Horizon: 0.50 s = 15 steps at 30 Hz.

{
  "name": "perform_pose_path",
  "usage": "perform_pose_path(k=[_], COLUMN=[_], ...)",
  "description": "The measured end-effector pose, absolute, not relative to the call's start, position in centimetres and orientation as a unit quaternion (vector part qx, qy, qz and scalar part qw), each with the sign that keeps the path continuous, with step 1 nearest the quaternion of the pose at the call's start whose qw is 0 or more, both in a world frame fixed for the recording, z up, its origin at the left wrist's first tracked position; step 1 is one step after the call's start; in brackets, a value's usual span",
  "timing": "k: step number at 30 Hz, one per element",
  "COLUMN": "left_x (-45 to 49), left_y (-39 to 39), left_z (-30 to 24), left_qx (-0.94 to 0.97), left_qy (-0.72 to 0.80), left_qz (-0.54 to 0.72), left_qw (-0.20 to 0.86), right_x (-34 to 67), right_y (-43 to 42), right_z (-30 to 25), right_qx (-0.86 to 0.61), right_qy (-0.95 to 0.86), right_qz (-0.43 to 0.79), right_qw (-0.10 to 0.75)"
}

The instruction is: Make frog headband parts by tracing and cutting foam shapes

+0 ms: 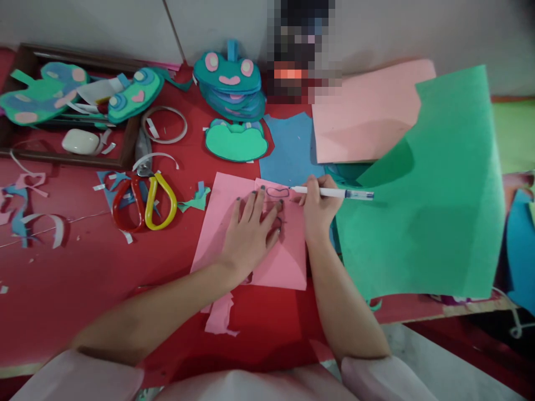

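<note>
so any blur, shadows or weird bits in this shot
Head view: a pixelated block hides part of the top centre; head view: a darker patch shows on the green sheet, near its upper left; head view: the pen and drawn outline are readable, though fine detail looks soft.

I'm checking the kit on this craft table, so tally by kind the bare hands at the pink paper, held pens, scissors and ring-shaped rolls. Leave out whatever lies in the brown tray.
Hands: 2 (left hand, right hand)
Held pens: 1 (white pen)
Scissors: 1 (red-and-yellow-handled scissors)
Ring-shaped rolls: 1 (pale roll)
Total: 5
</note>
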<state>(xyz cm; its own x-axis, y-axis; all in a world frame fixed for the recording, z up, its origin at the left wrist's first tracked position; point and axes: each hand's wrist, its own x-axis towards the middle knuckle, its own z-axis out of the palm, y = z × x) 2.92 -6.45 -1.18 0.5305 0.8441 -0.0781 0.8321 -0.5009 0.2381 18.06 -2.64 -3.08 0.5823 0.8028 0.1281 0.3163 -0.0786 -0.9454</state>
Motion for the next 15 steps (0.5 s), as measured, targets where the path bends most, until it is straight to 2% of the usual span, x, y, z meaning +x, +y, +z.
perform_pose_path(k=[15], left_x=[2.87], left_y=[-6.42], left_z=[-1.17], left_qx=[0.867], left_qy=[0.482], left_qz=[0.028], left_qw=[0.123], right_x=[17.66], right_y=[-2.55], right_z=[-2.63], right_qx=[-0.689], right_qy=[-0.485], right_qz=[0.215], right_qw=[0.494])
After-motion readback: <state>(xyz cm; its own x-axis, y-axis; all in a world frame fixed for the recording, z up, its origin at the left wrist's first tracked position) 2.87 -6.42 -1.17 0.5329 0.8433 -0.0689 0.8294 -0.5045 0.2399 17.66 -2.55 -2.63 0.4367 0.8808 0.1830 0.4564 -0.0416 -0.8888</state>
